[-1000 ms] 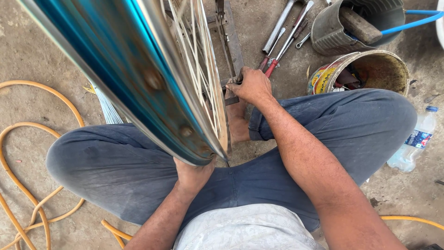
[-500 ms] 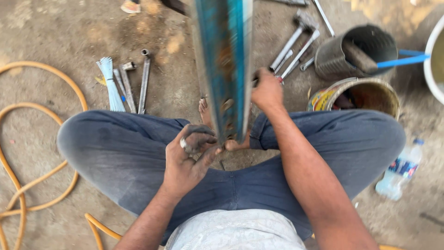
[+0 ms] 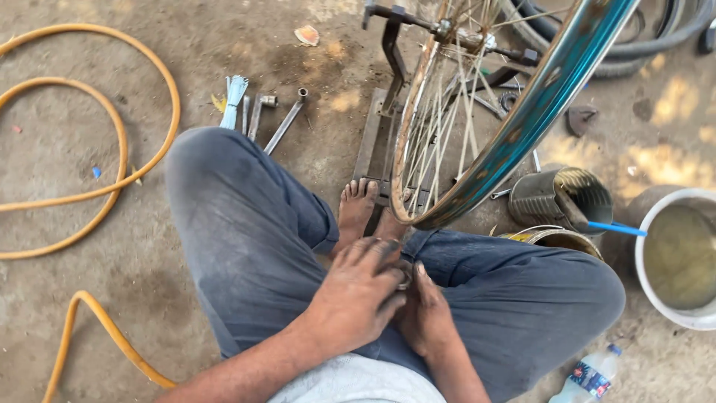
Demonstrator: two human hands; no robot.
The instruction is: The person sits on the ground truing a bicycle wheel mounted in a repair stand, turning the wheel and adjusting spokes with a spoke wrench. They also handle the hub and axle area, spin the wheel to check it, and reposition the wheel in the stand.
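Note:
I sit cross-legged on the ground in dark blue trousers (image 3: 246, 246). My left hand (image 3: 358, 295) and my right hand (image 3: 426, 317) meet over my lap, fingers closed together on a small metal piece (image 3: 405, 278) that is mostly hidden between them. Just beyond them a bicycle wheel with a teal rim (image 3: 537, 112) and thin spokes (image 3: 440, 127) stands tilted on a dark metal stand (image 3: 388, 112). Neither hand touches the wheel. My bare foot (image 3: 356, 209) rests on the base of the stand.
A yellow hose (image 3: 127, 149) loops over the ground at the left. Socket spanners (image 3: 283, 123) and a pale blue bundle (image 3: 233, 101) lie behind my left knee. At the right are a tin can (image 3: 556, 198) holding a blue-handled tool, a white bucket (image 3: 649, 216), a plastic bottle (image 3: 589, 377) and tyres (image 3: 619, 63).
The wheel has swung from edge-on in front of me to the right. My right hand left the wheel and came down to join my left hand over my lap.

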